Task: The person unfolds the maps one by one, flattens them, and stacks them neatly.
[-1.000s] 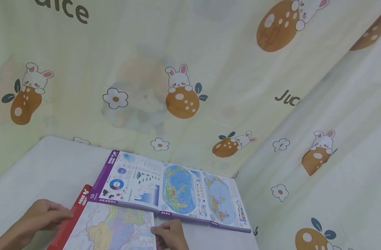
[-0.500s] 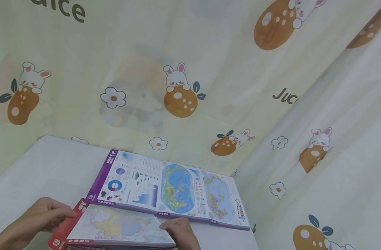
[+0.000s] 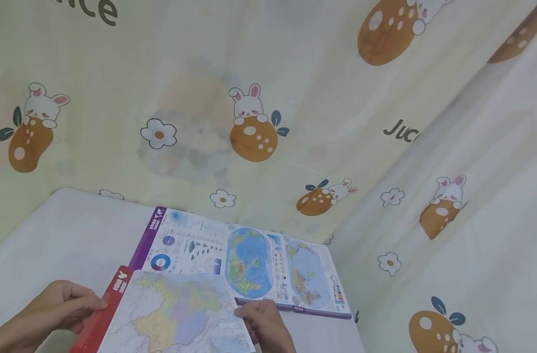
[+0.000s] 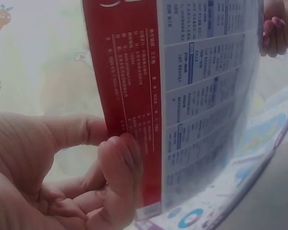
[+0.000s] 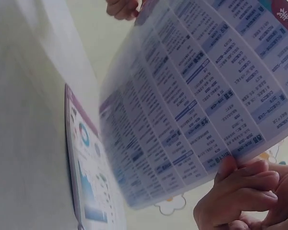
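The left hand (image 3: 67,310) pinches the red strip (image 3: 102,316) along one side of a map sheet (image 3: 176,309), with the thumb and fingertips closed on its two faces. The right hand (image 3: 267,321) pinches the opposite edge, its thumb on the printed upper face and its other fingers bent beneath. The sheet spans the gap between the two hands, held above the table (image 3: 70,230), and shows a pastel-coloured map facing up. Both wrist views reveal its underside, packed with columns of small text, the sheet bowing slightly from the left hand across to the right. Just beyond the hands, a purple-edged booklet (image 3: 251,262) lies flat on the table, with charts on the portion ahead of the left hand and two oval world maps ahead of the right. In the head view, the sheet's far edge overlaps the near part of this booklet. Farther beyond both hands hangs a pale curtain (image 3: 295,88) printed with rabbits, orange fruit and white flowers.
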Demonstrator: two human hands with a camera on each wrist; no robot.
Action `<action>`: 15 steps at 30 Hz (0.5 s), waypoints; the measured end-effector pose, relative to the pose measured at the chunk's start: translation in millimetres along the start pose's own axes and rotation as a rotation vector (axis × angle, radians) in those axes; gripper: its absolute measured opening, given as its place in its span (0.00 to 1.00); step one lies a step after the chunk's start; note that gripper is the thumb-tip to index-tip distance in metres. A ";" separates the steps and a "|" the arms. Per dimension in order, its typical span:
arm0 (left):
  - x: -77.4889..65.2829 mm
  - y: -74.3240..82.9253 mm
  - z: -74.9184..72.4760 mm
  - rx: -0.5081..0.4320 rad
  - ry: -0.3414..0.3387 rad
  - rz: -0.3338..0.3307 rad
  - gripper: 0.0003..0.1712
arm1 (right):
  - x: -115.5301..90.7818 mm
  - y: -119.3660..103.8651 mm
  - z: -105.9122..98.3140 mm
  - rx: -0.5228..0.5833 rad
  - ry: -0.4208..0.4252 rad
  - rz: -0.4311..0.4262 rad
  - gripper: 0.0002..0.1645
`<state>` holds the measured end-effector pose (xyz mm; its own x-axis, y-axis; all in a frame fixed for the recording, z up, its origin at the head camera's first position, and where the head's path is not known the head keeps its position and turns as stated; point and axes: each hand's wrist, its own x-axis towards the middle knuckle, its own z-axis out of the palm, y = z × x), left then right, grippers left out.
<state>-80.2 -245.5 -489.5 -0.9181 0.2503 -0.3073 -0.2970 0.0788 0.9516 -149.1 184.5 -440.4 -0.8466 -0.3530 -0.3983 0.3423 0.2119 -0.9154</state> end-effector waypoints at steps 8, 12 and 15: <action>17.7 7.2 0.9 0.052 0.068 -0.028 0.23 | 11.3 2.2 -11.9 -0.029 0.056 -0.041 0.19; 28.1 8.3 3.6 0.123 0.130 -0.048 0.25 | 17.1 7.1 -14.4 -0.044 0.118 -0.048 0.11; 35.2 7.4 4.8 0.157 0.147 -0.018 0.25 | 19.9 9.4 -16.5 -0.072 0.156 -0.053 0.11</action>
<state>-113.4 -231.4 -493.2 -0.9448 0.1049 -0.3103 -0.2797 0.2345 0.9310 -169.4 194.5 -456.0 -0.9177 -0.2210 -0.3302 0.2698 0.2636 -0.9261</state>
